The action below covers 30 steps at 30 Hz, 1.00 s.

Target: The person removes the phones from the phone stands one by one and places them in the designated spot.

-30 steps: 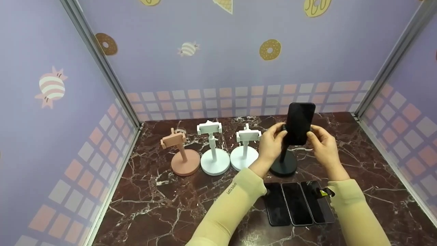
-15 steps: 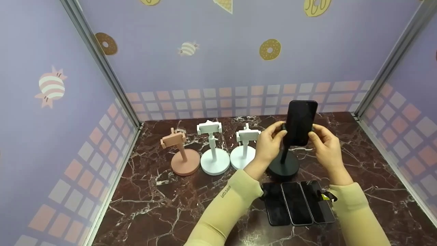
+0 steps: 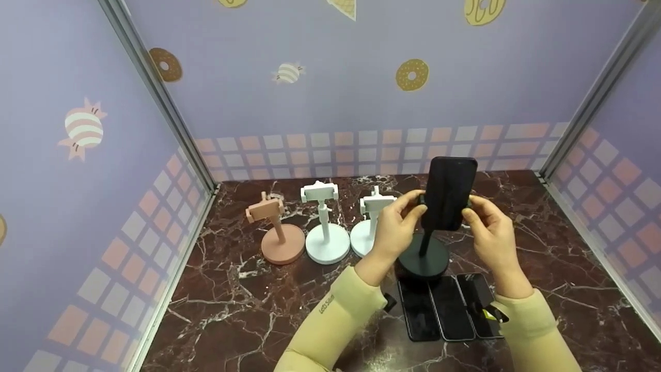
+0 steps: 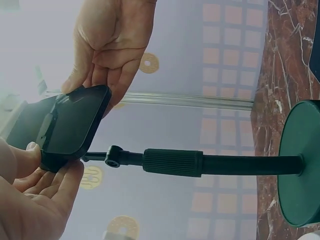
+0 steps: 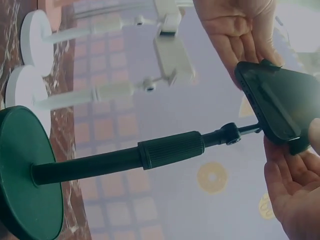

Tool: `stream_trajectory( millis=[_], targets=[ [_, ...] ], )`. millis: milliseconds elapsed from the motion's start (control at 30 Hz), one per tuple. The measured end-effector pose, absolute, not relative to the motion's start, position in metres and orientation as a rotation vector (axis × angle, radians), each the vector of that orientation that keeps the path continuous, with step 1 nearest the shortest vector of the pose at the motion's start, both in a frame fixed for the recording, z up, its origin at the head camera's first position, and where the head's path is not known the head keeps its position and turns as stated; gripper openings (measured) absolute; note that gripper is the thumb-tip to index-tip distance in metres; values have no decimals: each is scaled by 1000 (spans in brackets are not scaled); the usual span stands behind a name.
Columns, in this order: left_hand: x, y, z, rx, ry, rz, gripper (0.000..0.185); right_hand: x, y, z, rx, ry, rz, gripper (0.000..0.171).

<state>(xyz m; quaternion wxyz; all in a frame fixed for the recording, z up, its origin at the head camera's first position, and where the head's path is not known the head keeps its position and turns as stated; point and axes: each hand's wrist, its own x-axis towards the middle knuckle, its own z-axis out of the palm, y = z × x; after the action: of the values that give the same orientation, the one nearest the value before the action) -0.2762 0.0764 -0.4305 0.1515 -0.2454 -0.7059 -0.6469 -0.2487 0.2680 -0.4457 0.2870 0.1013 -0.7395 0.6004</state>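
Note:
A black smartphone (image 3: 449,192) stands upright, slightly tilted, in the clamp of a black phone stand (image 3: 424,257). At the phone's left edge my left hand (image 3: 396,227) pinches the clamp end between thumb and fingers. On the opposite edge my right hand (image 3: 490,227) does likewise, thumb in front and fingers behind. The right wrist view shows a clamp end (image 5: 299,145) jutting beyond the phone's side. The ribbed pole (image 4: 172,162) of the stand runs from its round base up behind the phone. The clamp's back is mostly hidden.
Left of the black stand are two white phone stands (image 3: 327,244) (image 3: 364,238) and a pinkish-brown one (image 3: 283,244), all with bare clamps. Three dark smartphones (image 3: 419,312) (image 3: 452,310) (image 3: 477,299) lie side by side in front. Patterned panels (image 3: 330,93) enclose the marbled table (image 3: 232,320).
The black stand's base has shifted toward me, close to the phones on the table. Both hands and the held phone have come slightly lower and nearer. The other stands stay put.

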Motion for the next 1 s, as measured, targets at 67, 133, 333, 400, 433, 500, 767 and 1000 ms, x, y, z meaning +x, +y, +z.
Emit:
stream_trajectory(
  millis=[67, 133, 333, 400, 433, 500, 767, 1000],
  targets=[
    [-272, 71, -431, -708, -2028, -1858, 30, -244, 263, -445, 273, -1973, 1609, 26],
    [-269, 66, -431, -711, -2021, -1881, 31, -240, 258, -446, 284, -1969, 1609, 26],
    [-257, 47, -433, -713, -1993, -1939, 33, -230, 241, -447, 325, -1959, 1608, 26],
    [-254, 41, -433, -716, -1997, -1906, 33, -227, 235, -448, 337, -1958, 1611, 26],
    [-252, 37, -434, -722, -1991, -1898, 33, -226, 232, -448, 345, -1958, 1613, 26],
    [-248, 30, -435, -730, -1978, -1881, 33, -223, 226, -449, 356, -1961, 1616, 26],
    [-234, 6, -438, -736, -1941, -1872, 33, -216, 202, -455, 436, -1929, 1647, 25],
    [-224, -12, -445, -700, -1935, -1862, 34, -212, 184, -464, 468, -1900, 1685, 23]
  ],
)
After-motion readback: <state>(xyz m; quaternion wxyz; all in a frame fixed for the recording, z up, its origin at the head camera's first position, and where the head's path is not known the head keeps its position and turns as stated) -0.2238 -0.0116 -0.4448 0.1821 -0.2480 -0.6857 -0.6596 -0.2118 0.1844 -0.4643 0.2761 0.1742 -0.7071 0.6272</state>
